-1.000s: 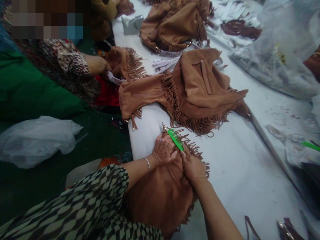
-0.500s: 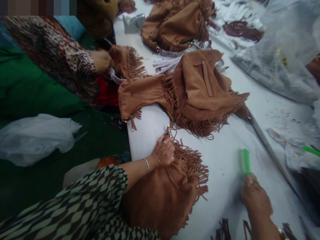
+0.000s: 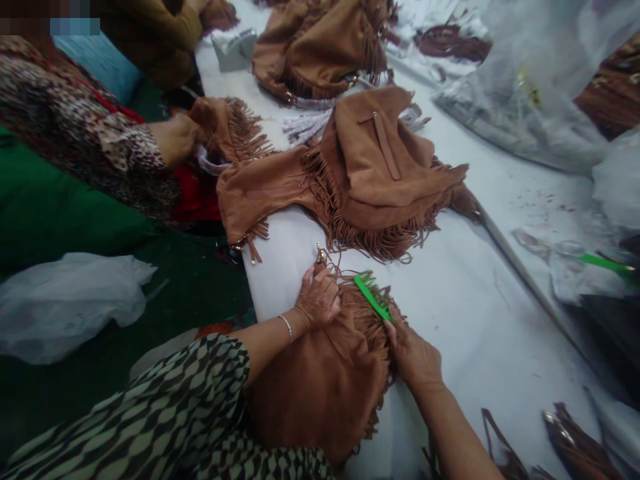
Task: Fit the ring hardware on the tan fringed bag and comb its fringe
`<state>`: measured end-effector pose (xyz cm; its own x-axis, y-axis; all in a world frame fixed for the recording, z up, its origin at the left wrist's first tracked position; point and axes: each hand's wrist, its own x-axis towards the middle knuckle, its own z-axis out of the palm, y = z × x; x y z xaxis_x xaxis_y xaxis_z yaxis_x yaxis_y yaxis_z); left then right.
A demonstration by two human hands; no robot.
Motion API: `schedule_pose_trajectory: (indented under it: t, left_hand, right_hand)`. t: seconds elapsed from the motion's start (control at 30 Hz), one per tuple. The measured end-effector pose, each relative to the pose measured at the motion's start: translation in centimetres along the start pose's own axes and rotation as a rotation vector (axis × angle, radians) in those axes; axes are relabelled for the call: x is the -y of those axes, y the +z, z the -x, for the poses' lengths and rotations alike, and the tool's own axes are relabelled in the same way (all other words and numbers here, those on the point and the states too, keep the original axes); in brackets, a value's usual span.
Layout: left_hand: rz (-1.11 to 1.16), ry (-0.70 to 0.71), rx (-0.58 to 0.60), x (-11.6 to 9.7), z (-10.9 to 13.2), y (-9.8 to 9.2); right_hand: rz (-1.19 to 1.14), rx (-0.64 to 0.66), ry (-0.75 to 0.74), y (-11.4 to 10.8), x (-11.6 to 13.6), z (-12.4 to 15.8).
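A brown suede bag with fringe (image 3: pixel 315 393) lies at the table's near left edge. My left hand (image 3: pixel 319 298) grips its upper part close to a small metal clasp (image 3: pixel 321 253), fingers curled over the suede. In my right hand (image 3: pixel 414 353) is a green comb (image 3: pixel 371 297), held closed by its near end. The comb lies over the bag's fringe strands (image 3: pixel 350 293), its teeth among them. My right fingertips are partly hidden behind the hand.
Another fringed brown bag (image 3: pixel 380 160) lies further back on the white table (image 3: pixel 480 307). A co-worker's hand (image 3: pixel 176 139) holds brown suede at the left. More bags (image 3: pixel 320 47) and clear plastic (image 3: pixel 520 100) lie behind; brown straps (image 3: pixel 580 440) lie at the lower right.
My right hand has swung left with the green comb, from above the bare table onto the bag's fringe. My left hand keeps its hold; the whole view has shifted slightly.
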<state>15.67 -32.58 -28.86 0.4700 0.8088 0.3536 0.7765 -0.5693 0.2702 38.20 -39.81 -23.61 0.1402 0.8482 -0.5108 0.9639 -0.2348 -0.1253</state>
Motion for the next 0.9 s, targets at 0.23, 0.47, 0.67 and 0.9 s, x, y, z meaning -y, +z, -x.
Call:
schedule_pose_trajectory:
  t: [0.23, 0.47, 0.67, 0.9]
  left_hand:
    - [0.016, 0.014, 0.013, -0.1, -0.1, -0.2]
    - [0.011, 0.017, -0.002, -0.3, -0.3, -0.4]
    - [-0.005, 0.026, -0.003, -0.1, -0.1, -0.2]
    - [0.002, 0.006, 0.027, 0.1, 0.2, 0.0]
  right_hand:
    - [-0.204, -0.235, 0.549, -3.0, -11.7, -2.3]
    - [-0.414, -0.043, -0.225, -1.2, -2.3, -0.1]
    - [-0.142, -0.003, 0.005, -0.4, -0.5, 0.3]
    - [-0.142, -0.161, 0.423, -2.2, -8.9, 0.7]
